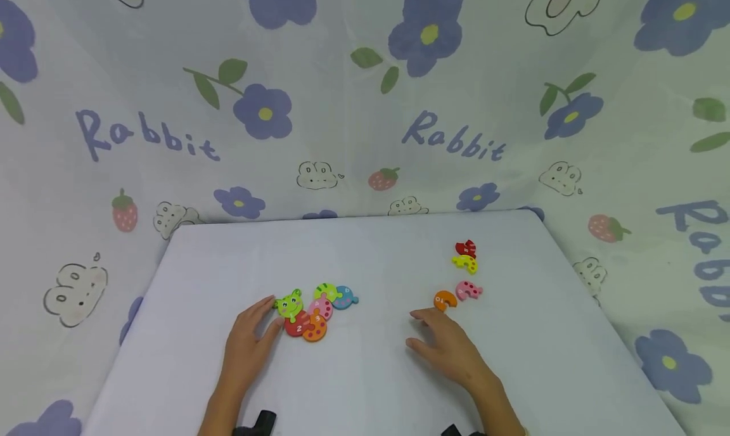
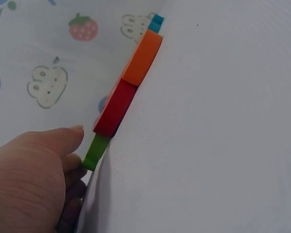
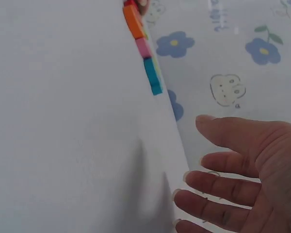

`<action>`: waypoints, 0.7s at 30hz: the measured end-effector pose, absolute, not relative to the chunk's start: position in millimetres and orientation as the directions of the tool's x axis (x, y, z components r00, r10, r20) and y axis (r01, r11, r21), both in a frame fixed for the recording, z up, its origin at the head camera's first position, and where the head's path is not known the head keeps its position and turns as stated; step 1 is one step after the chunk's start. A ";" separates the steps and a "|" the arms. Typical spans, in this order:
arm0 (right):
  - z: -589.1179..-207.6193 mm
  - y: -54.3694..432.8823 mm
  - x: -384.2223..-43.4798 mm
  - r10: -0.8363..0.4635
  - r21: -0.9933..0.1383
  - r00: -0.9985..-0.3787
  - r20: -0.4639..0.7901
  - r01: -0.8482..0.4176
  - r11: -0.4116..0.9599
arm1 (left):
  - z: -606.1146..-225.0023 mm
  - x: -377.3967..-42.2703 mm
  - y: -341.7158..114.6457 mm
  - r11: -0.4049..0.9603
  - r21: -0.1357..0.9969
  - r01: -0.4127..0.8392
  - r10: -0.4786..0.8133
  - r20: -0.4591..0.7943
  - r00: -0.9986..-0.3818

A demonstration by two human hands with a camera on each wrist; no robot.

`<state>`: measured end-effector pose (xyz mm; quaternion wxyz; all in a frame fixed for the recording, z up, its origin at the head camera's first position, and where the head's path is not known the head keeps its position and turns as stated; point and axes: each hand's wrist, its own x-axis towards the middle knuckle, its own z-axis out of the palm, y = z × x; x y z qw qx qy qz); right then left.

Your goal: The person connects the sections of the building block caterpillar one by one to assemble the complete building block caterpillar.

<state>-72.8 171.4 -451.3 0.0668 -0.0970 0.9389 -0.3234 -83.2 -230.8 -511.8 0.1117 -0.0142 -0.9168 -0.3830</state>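
Note:
A row of joined caterpillar puzzle pieces lies left of centre in the head view. It has a green head piece [image 1: 289, 307] with a face, then a red piece [image 1: 296, 325] numbered 2, an orange piece [image 1: 315, 329], a pink piece [image 1: 321, 308], a light green piece [image 1: 326, 292] and a blue piece [image 1: 345, 298]. My left hand [image 1: 249, 341] rests beside the head piece, its fingertips touching the left edge, thumb and fingers apart. My right hand [image 1: 447, 347] hovers with spread fingers, holding nothing, just nearer than a loose orange piece [image 1: 442, 299].
Beyond the right hand lie a loose pink piece [image 1: 468, 290], a yellow piece [image 1: 466, 263] and a red piece [image 1: 464, 248]. The yellow and red ones sit close together. A white table [image 1: 365, 385] carries everything, backed by a patterned curtain [image 1: 342, 119].

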 end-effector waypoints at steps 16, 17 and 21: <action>-455.1 243.8 -93.9 -0.025 -0.536 -0.996 0.085 -0.067 0.842 | -512.7 -83.8 -230.9 0.700 0.706 0.106 -0.061 0.207 -0.976; -455.9 248.2 -97.3 -0.026 -0.529 -0.997 0.074 -0.062 0.846 | -513.7 -84.0 -231.3 0.700 0.707 0.104 -0.061 0.205 -0.977; -460.2 260.1 -107.9 -0.043 -0.512 -0.999 0.024 -0.049 0.858 | -515.3 -84.0 -232.4 0.702 0.705 0.100 -0.062 0.200 -0.978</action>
